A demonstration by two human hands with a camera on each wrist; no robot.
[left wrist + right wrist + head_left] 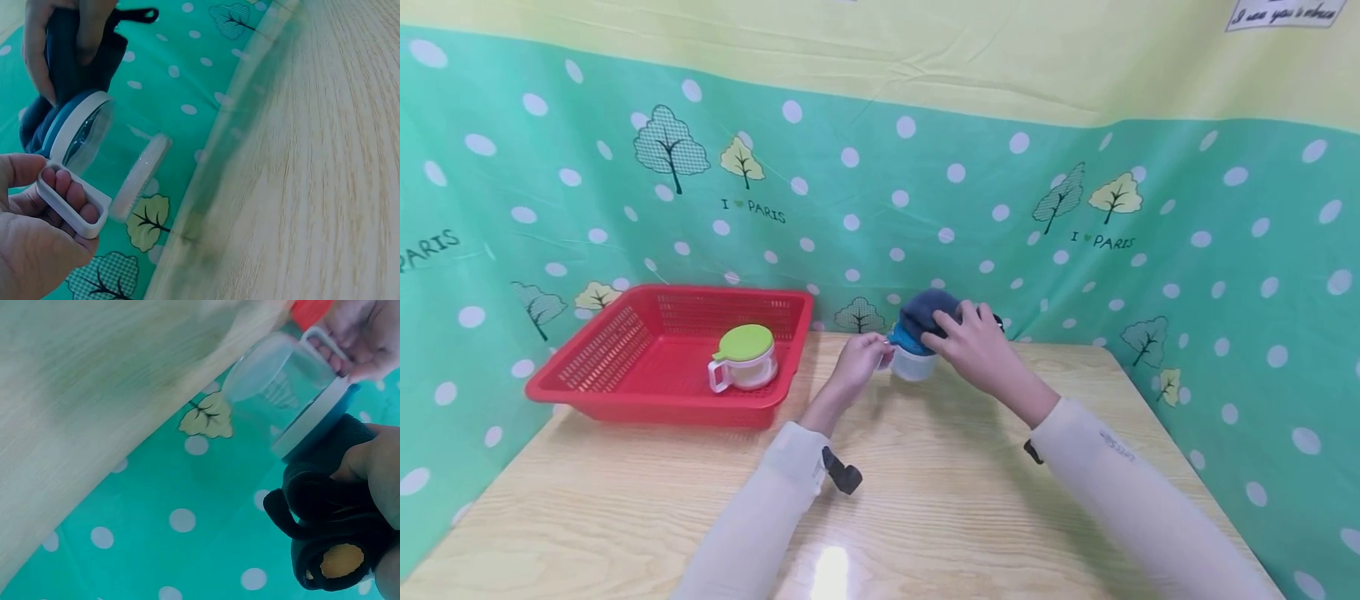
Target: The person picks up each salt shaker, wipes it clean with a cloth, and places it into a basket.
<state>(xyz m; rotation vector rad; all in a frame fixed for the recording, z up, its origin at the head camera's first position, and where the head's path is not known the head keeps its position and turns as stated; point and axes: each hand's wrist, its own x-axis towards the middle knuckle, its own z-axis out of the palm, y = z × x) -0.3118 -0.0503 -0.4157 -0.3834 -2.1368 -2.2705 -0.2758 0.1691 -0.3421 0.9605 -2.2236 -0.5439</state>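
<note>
My left hand (857,362) grips the white handle (78,219) of a clear seasoning jar (913,367) with a blue lid (908,339). Its fingers pass through the handle loop in the left wrist view. A dark navy cloth (927,312) with a hanging loop (281,515) lies bunched against the lid. My right hand (977,343) holds this cloth from the right side, its fingers bent into the fabric. In the right wrist view the jar looks tilted, and the cloth hides much of the lid's top.
A red plastic basket (700,410) stands at the left on the wooden table (910,500). Inside it sits a similar clear jar (752,372) with a green lid (745,342) and white handle. A green dotted curtain (850,183) hangs close behind the table's back edge.
</note>
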